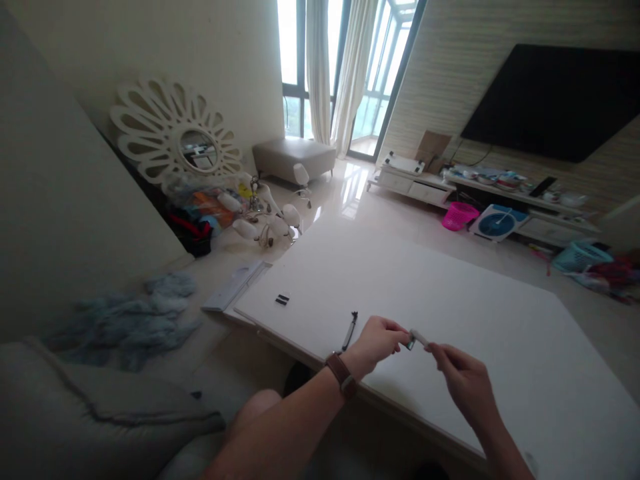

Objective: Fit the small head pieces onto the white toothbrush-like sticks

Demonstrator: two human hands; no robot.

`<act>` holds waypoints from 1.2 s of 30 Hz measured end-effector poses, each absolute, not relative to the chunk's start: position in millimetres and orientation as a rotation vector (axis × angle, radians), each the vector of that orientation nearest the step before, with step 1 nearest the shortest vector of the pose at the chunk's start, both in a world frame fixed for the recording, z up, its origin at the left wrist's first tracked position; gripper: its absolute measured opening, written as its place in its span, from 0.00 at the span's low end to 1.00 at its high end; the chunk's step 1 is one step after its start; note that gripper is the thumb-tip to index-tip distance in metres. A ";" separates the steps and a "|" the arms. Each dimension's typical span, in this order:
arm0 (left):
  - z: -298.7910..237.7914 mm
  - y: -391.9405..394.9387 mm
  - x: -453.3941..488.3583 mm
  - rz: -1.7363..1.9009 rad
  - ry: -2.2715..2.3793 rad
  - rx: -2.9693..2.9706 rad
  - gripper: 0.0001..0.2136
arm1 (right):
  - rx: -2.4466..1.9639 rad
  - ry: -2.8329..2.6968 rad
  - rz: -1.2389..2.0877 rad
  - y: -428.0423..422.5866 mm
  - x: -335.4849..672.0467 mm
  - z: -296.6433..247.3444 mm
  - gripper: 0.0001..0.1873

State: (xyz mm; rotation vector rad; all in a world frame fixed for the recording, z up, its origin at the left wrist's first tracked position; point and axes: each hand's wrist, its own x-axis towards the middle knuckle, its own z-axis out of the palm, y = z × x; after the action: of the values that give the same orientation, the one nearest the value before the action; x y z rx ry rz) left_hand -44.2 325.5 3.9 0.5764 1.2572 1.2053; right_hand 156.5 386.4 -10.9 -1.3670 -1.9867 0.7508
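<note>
Both my hands meet over the near part of a white table [450, 293]. My left hand [377, 341], with a brown watch strap on the wrist, is closed in a pinch on one end of a small white and dark object [415, 339]. My right hand [463, 380] pinches the other end of the same small object. A thin black tool [349, 331] lies on the table just left of my left hand. Two small black pieces [282, 299] lie near the table's left corner.
A grey sofa arm [90, 400] is at lower left with blue cloth [130, 320] on the floor behind it. A chandelier [265, 220] and round mirror [175, 137] sit by the wall. A TV [555, 100], low cabinet [480, 187] and pink basket [459, 215] stand at right.
</note>
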 end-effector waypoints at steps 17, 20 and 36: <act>4.9 333.3 -76.5 1.456 1.086 0.385 0.01 | -1.587 -2.152 0.616 403.9 74.8 -136.5 0.16; 4.3 333.2 -82.8 1.508 1.043 0.367 0.05 | -1.596 -2.050 0.572 396.2 64.0 -147.8 0.15; -14.0 341.7 -79.5 1.559 1.125 0.615 0.10 | -1.054 -1.290 1.357 400.4 59.8 -44.5 0.23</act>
State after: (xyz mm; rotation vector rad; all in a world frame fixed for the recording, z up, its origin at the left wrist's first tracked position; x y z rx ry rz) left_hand -79.5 341.7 -14.0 0.6146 1.1253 1.5588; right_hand 59.8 400.4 -44.5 -1.0537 -1.2896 1.3569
